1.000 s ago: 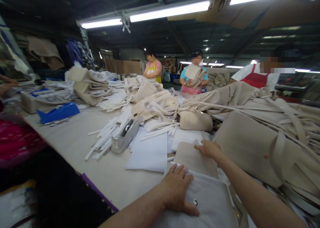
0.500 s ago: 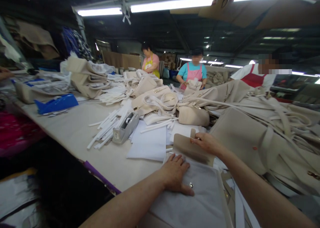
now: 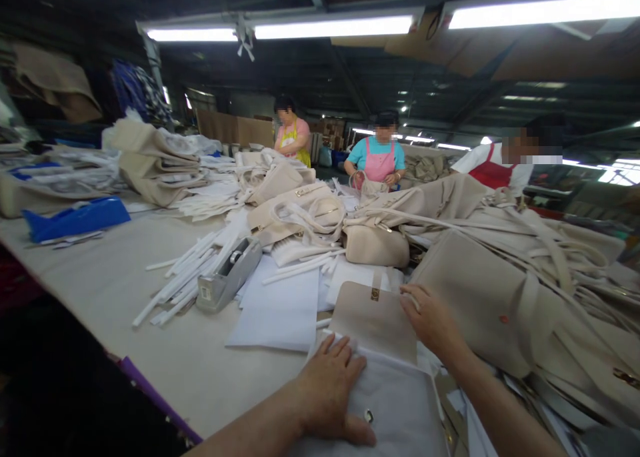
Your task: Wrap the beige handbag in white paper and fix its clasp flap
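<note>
Pressing L hand (image 3: 327, 390), fingers spread, on pale bag panel (image 3: 385, 403); R hand (image 3: 431, 322), fingers curled, at tan gold-clasp flap (image 3: 373, 320).

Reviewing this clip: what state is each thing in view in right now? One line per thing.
left hand: flat, fingers spread, pressing on the panel
right hand: fingers curled at the flap's edge
pale bag panel: lying flat, metal snap showing
tan bag flap: lying flat, gold-buckled tab on top
tape dispenser: sitting on the table, tape loaded
white strips: loose, piled beside the dispenser
</note>
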The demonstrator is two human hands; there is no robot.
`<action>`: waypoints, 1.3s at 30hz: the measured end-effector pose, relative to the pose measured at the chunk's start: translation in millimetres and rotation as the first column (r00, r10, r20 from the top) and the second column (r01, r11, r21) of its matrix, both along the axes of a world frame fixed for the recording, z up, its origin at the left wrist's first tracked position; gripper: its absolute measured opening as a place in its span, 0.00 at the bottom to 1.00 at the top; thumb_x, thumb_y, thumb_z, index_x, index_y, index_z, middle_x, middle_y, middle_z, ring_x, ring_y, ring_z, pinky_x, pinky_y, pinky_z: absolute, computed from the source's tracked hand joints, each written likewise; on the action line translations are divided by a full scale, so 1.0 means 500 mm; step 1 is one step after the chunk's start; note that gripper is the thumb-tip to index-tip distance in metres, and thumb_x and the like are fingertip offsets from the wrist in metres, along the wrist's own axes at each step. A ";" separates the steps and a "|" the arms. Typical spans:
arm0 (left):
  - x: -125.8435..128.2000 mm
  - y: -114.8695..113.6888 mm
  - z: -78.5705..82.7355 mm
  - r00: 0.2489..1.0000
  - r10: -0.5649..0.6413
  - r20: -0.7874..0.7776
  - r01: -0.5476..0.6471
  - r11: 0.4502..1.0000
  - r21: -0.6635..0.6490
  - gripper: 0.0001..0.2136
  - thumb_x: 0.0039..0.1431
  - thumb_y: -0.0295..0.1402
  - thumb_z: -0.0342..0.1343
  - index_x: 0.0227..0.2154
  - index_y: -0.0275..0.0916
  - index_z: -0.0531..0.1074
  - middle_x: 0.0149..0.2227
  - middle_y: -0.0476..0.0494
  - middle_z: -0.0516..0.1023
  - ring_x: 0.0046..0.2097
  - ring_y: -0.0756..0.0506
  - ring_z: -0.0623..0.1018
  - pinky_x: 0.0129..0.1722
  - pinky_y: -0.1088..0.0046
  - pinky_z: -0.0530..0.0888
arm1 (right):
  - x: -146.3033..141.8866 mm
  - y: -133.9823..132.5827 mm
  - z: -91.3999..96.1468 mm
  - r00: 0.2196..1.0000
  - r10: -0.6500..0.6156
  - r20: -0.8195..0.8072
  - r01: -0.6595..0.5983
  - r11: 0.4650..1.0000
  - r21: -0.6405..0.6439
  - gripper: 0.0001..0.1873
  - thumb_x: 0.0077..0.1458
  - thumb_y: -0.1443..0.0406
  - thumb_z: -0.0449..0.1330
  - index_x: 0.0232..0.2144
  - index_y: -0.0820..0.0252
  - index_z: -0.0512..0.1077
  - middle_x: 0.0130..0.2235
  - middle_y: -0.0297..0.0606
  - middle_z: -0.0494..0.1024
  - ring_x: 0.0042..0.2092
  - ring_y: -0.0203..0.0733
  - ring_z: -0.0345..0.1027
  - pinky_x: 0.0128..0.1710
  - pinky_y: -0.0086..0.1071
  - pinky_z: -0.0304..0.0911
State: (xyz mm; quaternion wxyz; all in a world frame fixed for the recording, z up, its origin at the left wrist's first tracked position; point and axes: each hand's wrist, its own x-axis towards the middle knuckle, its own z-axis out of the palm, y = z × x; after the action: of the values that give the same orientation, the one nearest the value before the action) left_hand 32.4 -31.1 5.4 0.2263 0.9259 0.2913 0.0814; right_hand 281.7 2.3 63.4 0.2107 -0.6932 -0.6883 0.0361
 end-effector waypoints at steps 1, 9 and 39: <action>0.001 0.003 0.001 1.000 -0.006 -0.011 0.005 1.000 -0.015 0.43 0.47 0.60 0.51 0.60 0.36 0.54 0.64 0.30 0.52 0.65 0.34 0.50 0.63 0.51 0.44 | 0.011 -0.005 -0.008 0.999 -0.025 -0.033 0.025 1.000 0.000 0.21 0.57 0.59 0.46 0.47 0.63 0.68 0.50 0.49 0.72 0.54 0.51 0.62 0.55 0.42 0.54; 0.023 0.037 -0.005 0.991 -0.059 -0.120 0.045 0.992 -0.119 0.34 0.56 0.52 0.49 0.60 0.36 0.55 0.64 0.28 0.51 0.65 0.35 0.49 0.63 0.50 0.44 | 0.033 -0.043 -0.100 0.932 -0.006 -0.363 -0.146 0.910 -0.389 0.19 0.56 0.54 0.46 0.31 0.57 0.72 0.27 0.35 0.77 0.31 0.41 0.70 0.32 0.31 0.64; 0.012 0.029 -0.005 0.996 -0.060 -0.069 0.054 0.994 -0.094 0.38 0.53 0.57 0.47 0.60 0.35 0.52 0.64 0.28 0.50 0.66 0.35 0.47 0.63 0.52 0.42 | 0.019 -0.058 -0.064 0.957 0.167 -0.239 -0.279 0.759 -0.588 0.22 0.60 0.48 0.43 0.37 0.53 0.70 0.39 0.37 0.78 0.43 0.46 0.69 0.45 0.35 0.59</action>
State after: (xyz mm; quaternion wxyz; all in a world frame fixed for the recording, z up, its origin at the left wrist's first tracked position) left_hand 38.6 -16.4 2.7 0.2602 0.9248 0.2761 0.0280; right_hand 291.3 -26.7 31.6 0.0258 -0.6307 -0.6957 0.3429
